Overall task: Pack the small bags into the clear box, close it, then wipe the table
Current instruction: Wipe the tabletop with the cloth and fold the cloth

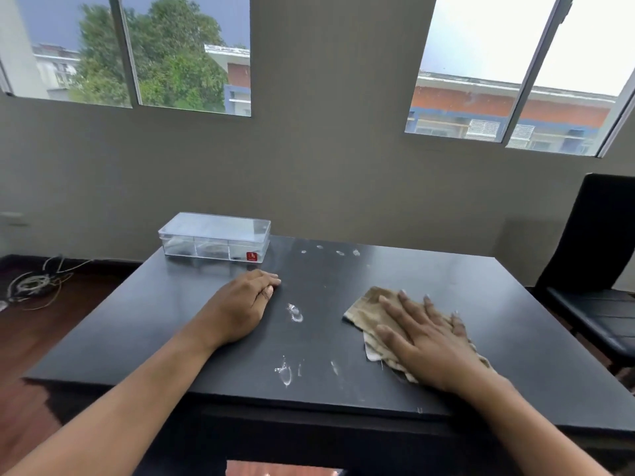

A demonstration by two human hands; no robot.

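Note:
The clear box (pixel 214 240) stands at the far left corner of the black table (pixel 446 290) with its lid on; small dark items show faintly inside, and a red label marks its front. My right hand (pixel 426 338) lies flat, fingers spread, pressing a beige striped cloth (pixel 364 309) onto the table's right half. My left hand (pixel 245 304) rests on the table just in front of the box, fingers loosely curled and holding nothing. White smears (pixel 294 312) mark the table between my hands, with more smears (pixel 284 371) near the front edge.
A black chair (pixel 598 269) stands at the table's right side. Tangled cables (pixel 34 283) lie on the wooden floor to the left. A grey wall with two windows rises behind the table. Small wet spots (pixel 338 252) dot the far middle of the table.

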